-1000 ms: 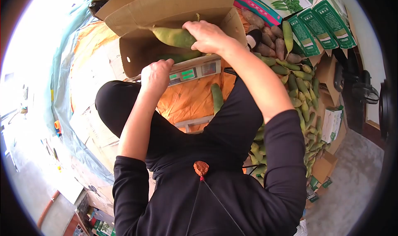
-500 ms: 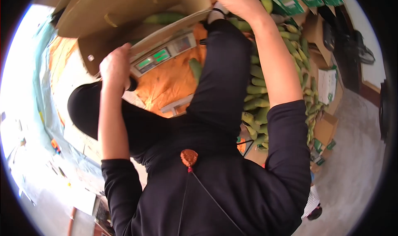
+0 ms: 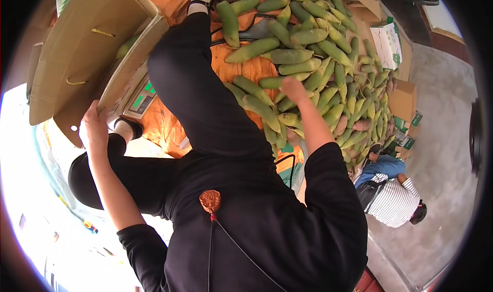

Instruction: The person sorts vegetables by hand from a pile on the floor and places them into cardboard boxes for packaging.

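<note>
My left hand (image 3: 94,130) grips the edge of an open cardboard box (image 3: 72,51), its fingers closed on the corner of the flap. A green radish (image 3: 126,46) lies partly hidden inside this box. Below the box is a scale (image 3: 137,101) with lit green displays. Over on the right, my right hand (image 3: 294,89) is at the heap of green radishes (image 3: 300,56), next to a radish (image 3: 272,82). The fingers of that hand are blurred and turned away, so their grip does not show.
Orange sheeting (image 3: 162,125) lies under the scale and radishes. My bent legs (image 3: 200,81) stand between box and heap. To the right are a white and green carton (image 3: 386,44) and a brown carton (image 3: 403,103). Another person in a striped top (image 3: 393,202) is at the heap's lower right.
My right hand has left the area by the box and moved down to the radish heap. My left hand stays at the box edge. The view has swung right, showing more radishes and the other person.
</note>
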The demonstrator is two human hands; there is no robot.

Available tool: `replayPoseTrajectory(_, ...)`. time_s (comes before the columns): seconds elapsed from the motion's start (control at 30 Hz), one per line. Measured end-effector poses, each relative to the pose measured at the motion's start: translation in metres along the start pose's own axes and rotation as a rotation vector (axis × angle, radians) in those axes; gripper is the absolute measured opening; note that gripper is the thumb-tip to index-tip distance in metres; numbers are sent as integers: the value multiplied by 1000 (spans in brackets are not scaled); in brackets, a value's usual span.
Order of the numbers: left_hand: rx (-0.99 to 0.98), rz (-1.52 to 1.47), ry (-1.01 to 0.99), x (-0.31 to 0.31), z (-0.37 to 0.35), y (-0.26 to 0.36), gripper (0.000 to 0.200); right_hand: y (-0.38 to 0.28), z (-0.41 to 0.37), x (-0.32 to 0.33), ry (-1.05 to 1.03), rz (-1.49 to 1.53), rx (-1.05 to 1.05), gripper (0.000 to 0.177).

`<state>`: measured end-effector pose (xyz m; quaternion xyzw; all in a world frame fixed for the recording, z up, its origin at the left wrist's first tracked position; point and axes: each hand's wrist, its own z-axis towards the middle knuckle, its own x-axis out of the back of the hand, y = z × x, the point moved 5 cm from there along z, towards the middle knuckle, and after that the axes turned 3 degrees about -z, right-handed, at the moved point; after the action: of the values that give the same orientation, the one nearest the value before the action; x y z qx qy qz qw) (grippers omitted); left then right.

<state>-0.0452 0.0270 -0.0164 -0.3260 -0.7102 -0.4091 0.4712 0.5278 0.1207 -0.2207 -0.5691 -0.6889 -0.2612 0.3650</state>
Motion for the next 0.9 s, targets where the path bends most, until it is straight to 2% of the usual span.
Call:
replayPoseTrajectory(0.03, -6, 9, -3, -1, 1, -1, 19, -2, -11, -14, -2, 10, -3, 33)
replayPoseTrajectory(0.1, -27, -44, 3, -4, 2, -5, 18, 1, -31, -48, -107, 678, -229, 36)
replayPoseTrajectory(0.13, -28, -37, 2, -4, 2, -4, 18, -1, -37, -61, -111, 686, -228, 36)
replayPoseTrajectory(0.2, 43, 4, -23, -2, 1, -1, 18, -7, -45, -84, -122, 766, -237, 50)
replayPoseTrajectory(0.3, 59, 16, 34, -1, -3, -2, 20, -25, -50, -90, -130, 612, -120, 55)
replayPoseTrajectory(0.37, 79, 81, -29, 7, -6, 11, 21, -31, -49, -96, -61, 569, -74, 61)
replayPoseTrajectory(0.43, 56, 53, 31, 10, -9, 16, 19, -33, -50, -106, 65, 401, -73, 67)
replayPoseTrajectory(0.5, 18, 62, 30, 7, -8, 12, 15, -38, -48, -111, 99, 313, -85, 63)
replayPoseTrajectory(0.57, 36, 109, 18, 8, -7, 14, 12, -42, -48, -105, 26, 278, -159, 59)
replayPoseTrajectory(0.67, 10, 96, 19, 7, -10, 14, 11, -48, -49, -86, 33, 264, -110, 55)
replayPoseTrajectory(0.77, 0, 97, 26, 8, -10, 14, 13, -43, -43, -63, -26, 307, -161, 56)
replayPoseTrajectory(0.83, -13, 94, 31, 6, -9, 11, 18, -33, -35, -37, 136, 440, -118, 57)
replayPoseTrajectory(0.9, -14, 104, 36, 5, -10, 8, 18, -24, -21, 0, 140, 633, -80, 60)
